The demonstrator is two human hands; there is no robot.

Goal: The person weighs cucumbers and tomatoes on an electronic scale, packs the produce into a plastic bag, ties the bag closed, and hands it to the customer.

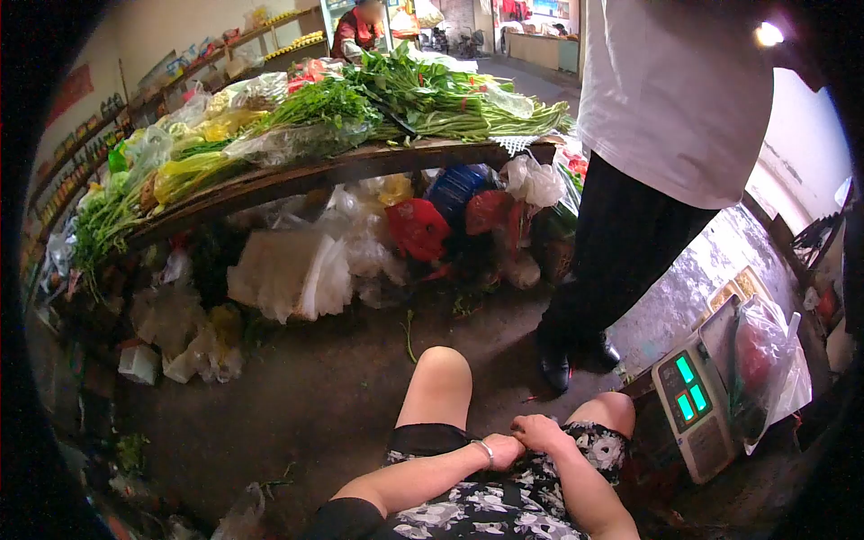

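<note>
My left hand, with a bracelet at its wrist, rests over my lap with its fingers curled in. Against it lies my right hand, its fingers also bent and closed near the left fingertips. Whatever may be between the fingers is hidden. Both hands are above a black and white floral garment, between my bare knees. Closest on the right is a scale with lit green digits, and a clear plastic bag with something red inside sits on it.
Ahead, a long wooden stand bears leafy greens and bagged vegetables. Plastic bags crowd beneath it. A person in a white shirt stands close at the right front. Another person is behind the stand. Greens scraps lie on the floor.
</note>
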